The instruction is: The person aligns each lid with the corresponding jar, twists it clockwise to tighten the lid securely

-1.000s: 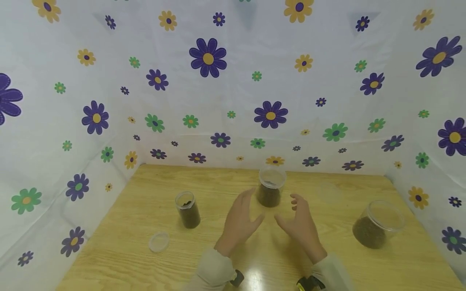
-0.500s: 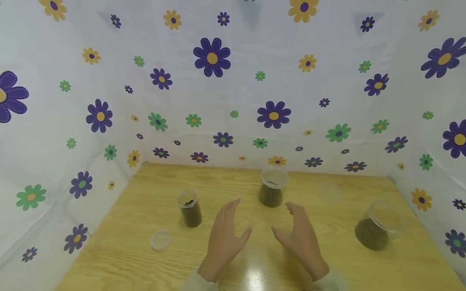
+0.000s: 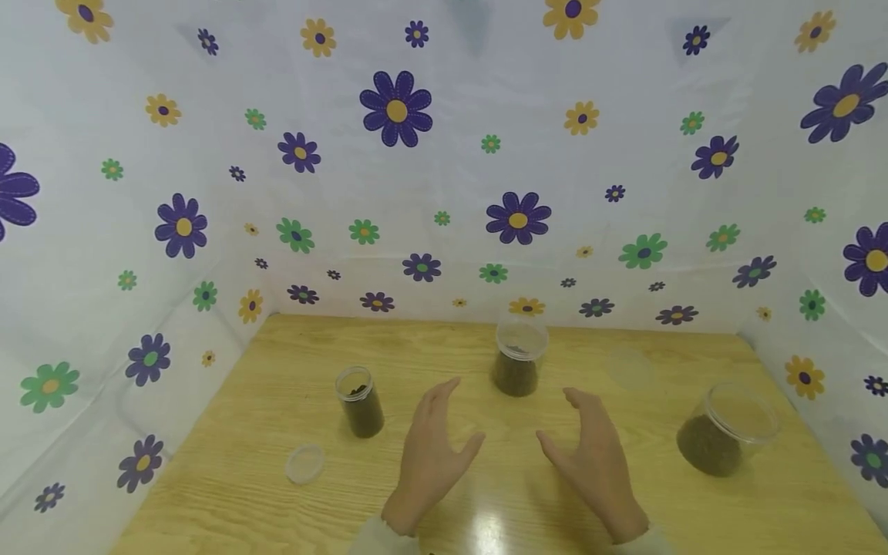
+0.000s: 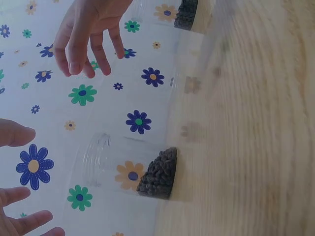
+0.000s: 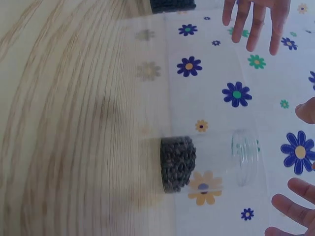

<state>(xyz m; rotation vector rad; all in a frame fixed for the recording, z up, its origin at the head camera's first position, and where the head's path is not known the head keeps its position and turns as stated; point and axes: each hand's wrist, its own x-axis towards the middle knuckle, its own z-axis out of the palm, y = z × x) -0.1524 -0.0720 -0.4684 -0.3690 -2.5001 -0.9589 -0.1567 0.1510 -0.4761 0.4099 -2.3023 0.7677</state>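
Observation:
My left hand hovers over the front middle of the table, palm inward, thumb apart from relaxed fingers, holding nothing. Facing it, my right hand is held the same way, also with nothing in it. Just beyond the gap between them stands a clear jar without a lid, partly filled with small dark pellets; neither hand touches it. The left wrist view shows those pellets heaped on a slope, and the right wrist view shows the jar's clear threaded neck.
A narrower open jar of dark pieces stands left, with a clear round lid in front of it. A wide open jar with dark contents is at right. Another faint clear lid lies back right. Flowered cloth surrounds the wooden table.
My left hand has drawn left and back from the middle jar. The right hand has drawn back and slightly right, so the gap between them is wider. The jars stay in place.

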